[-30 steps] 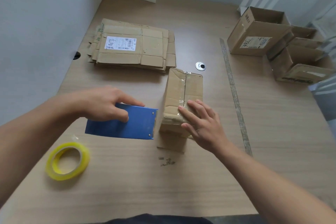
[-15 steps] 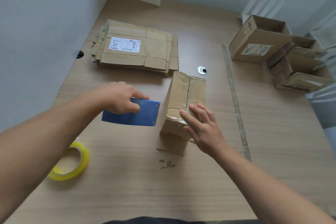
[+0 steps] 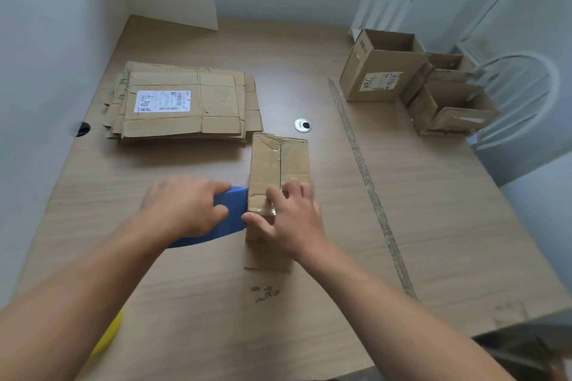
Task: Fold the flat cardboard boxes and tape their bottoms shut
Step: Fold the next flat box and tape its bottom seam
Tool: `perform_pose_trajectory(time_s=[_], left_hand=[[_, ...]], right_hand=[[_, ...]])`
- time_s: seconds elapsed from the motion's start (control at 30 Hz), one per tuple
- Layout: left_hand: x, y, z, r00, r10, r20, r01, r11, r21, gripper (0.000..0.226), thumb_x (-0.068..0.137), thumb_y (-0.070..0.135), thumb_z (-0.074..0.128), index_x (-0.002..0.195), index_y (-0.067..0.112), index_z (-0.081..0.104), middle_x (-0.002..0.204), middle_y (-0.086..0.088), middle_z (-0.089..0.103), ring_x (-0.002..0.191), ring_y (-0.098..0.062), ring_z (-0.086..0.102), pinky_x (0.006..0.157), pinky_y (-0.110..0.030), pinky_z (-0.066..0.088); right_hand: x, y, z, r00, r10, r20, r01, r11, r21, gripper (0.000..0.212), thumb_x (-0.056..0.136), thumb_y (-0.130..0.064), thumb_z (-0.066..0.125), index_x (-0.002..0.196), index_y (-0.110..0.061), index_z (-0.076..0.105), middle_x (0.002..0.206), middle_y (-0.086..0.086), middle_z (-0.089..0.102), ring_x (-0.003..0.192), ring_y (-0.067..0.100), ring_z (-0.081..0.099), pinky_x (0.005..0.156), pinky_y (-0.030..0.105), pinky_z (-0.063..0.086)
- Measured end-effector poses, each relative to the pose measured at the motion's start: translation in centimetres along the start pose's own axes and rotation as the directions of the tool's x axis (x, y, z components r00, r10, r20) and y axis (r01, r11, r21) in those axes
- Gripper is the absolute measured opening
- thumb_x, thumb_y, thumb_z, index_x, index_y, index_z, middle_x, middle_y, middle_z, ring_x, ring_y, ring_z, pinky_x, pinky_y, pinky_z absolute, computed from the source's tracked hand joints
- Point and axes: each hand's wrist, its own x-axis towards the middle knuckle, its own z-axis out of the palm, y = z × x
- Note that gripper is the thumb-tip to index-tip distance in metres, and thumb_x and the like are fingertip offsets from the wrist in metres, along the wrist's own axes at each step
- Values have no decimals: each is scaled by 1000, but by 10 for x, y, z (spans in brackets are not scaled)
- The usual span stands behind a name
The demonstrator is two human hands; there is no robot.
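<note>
While the folded box [image 3: 278, 170] stands bottom-up, the right hand [image 3: 294, 219] presses its near end with fingers spread. The left hand [image 3: 185, 207] clamps a blue tool [image 3: 230, 213] against the box's left side. Far right of it, finished boxes [image 3: 380, 71] stand open. The tool has slid closer to the box.

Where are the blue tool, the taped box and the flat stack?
blue tool [image 3: 236, 202]: head view, blue side.
taped box [image 3: 266, 164]: head view, top face.
flat stack [image 3: 216, 102]: head view, top sheet.
</note>
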Motion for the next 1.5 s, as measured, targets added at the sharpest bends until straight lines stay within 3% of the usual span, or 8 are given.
perform_pose_trajectory(time_s=[0.33, 0.5, 0.63, 0.73, 0.9, 1.07, 1.33, 1.5], left_hand=[[-13, 18, -4, 998, -1, -67, 5, 998, 61, 47, 84, 41, 45, 131, 47, 41, 102, 2, 66, 87, -28, 59, 64, -30, 38], [-22, 4, 18, 996, -74, -54, 67, 990, -126, 62, 84, 43, 43, 143, 57, 29, 122, 6, 65, 107, -25, 60, 73, -32, 45], [-31, -13, 28, 989, -143, -37, 130, 961, -242, 63, 85, 42, 44, 144, 58, 30, 125, 9, 64, 110, -23, 58, 77, -33, 49], [-36, -24, 29, 981, -186, -59, 163, 948, -274, 62, 86, 42, 45, 144, 58, 31, 121, 10, 66, 105, -22, 58, 72, -32, 45], [-40, -34, 23, 972, -213, -101, 165, 921, -352, 60, 87, 42, 47, 142, 62, 32, 100, 10, 63, 86, -18, 51, 65, -31, 41], [-43, -35, 19, 965, -234, -117, 166, 894, -417, 60, 87, 41, 51, 140, 63, 34, 96, 10, 61, 87, -19, 52, 68, -31, 42], [-58, -17, 18, 961, -262, -91, 197, 875, -442, 61, 86, 39, 52, 141, 61, 36, 98, 13, 63, 90, -18, 57, 71, -31, 48], [-67, -9, 15, 946, -310, -93, 241, 866, -439, 61, 86, 39, 52, 142, 60, 36, 108, 13, 67, 92, -18, 57, 72, -32, 47]], right_hand=[[7, -19, 7, 987, 158, -11, -158, 986, -45, 43, 83, -65, 44, 112, -33, 42, 119, -1, 33, 117, 23, 26, 90, 48, 31], [0, -26, 7, 987, 161, -15, -162, 986, -37, 40, 76, -53, 46, 111, -35, 40, 116, -1, 30, 120, 22, 27, 102, 59, 22], [-7, -24, 11, 988, 154, -2, -154, 987, 49, 43, 79, -50, 50, 119, -40, 36, 144, 0, 19, 146, 23, 2, 112, 65, -8], [-7, -19, 11, 985, 169, 33, -170, 984, 54, 37, 88, -62, 45, 119, -42, 40, 161, -2, 5, 150, 25, -17, 113, 60, -15], [-11, -11, 9, 994, 84, 67, -84, 996, 11, 33, 93, -60, 45, 120, -41, 43, 159, -6, 15, 152, 22, -8, 113, 61, -5], [-9, 7, 1, 992, 49, 117, -60, 994, 90, 33, 95, -62, 42, 124, -47, 49, 157, -20, 20, 149, 3, -2, 114, 51, -3], [-5, 30, -8, 984, -111, 140, 113, 994, 0, 38, 94, -65, 41, 129, -52, 47, 153, -23, 22, 147, 4, 4, 107, 48, 13], [1, 59, -26, 931, -218, 292, 238, 971, -35, 66, 88, -69, 51, 144, -64, 16, 162, -17, -13, 147, 9, -11, 114, 52, 10]])
